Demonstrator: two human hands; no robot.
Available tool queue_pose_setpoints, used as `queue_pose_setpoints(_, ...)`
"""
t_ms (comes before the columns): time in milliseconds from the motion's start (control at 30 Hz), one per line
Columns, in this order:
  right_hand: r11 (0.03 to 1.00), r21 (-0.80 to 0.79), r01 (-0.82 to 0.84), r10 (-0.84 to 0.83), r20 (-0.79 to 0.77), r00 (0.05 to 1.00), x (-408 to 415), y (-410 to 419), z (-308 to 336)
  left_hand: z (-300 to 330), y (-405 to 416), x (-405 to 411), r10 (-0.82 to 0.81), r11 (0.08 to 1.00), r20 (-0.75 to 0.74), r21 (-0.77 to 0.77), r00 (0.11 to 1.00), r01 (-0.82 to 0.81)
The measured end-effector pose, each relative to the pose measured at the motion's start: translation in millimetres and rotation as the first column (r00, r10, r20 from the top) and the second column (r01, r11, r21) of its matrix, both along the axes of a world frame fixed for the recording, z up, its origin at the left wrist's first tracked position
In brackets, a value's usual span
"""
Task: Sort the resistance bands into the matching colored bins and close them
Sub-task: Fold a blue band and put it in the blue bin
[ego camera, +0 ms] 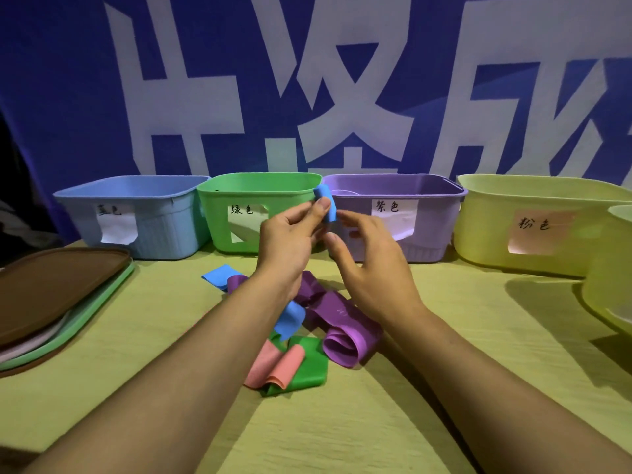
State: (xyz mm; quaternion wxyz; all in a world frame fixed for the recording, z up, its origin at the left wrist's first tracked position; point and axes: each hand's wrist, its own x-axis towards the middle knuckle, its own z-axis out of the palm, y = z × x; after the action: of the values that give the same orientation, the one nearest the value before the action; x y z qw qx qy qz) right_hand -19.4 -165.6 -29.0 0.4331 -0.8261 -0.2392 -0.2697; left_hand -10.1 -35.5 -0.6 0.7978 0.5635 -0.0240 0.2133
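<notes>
Head view: a blue band (325,206) is pinched by the left hand (290,241) above the tabletop (444,336), before the green bin (260,213); the right hand (369,265) is held beside it, fingers relaxed. Soft, light, probably stretchy, it is best taken mid-strip. Four open bins are counted.

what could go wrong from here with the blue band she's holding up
1. The blue band is pinched by the left hand in front of the green bin and purple bin; the blue bin sits farther left, so a quick drop may land in the wrong bin.
2. Its tail hangs down into the band pile and might drag other bands along.
</notes>
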Motion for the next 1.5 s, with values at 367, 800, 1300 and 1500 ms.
queue_pose_setpoints(367,0.897,-0.431,0.099,-0.056,0.112,0.992,-13.0,15.4,0.3,43.3,131.2,22.5,0.408,0.736,0.024,0.582,0.913,-0.345)
queue_pose_setpoints(800,0.842,-0.521,0.142,-0.083,0.134,0.988,-8.6,27.3,-5.3,68.8,249.4,60.7,0.730,0.171,0.074,0.942,0.679,-0.287)
queue_pose_setpoints(1300,0.841,-0.529,0.115,-0.075,0.095,0.993,-9.4,28.0,-3.3,54.4,199.3,30.5,0.568,0.456,0.244,0.702,0.786,-0.547)
queue_pose_setpoints(1500,0.858,-0.514,0.012,-0.004,0.017,1.000,-12.5,25.1,-0.8,20.9,108.2,4.3,0.229,0.780,0.093,0.579,0.969,-0.239)
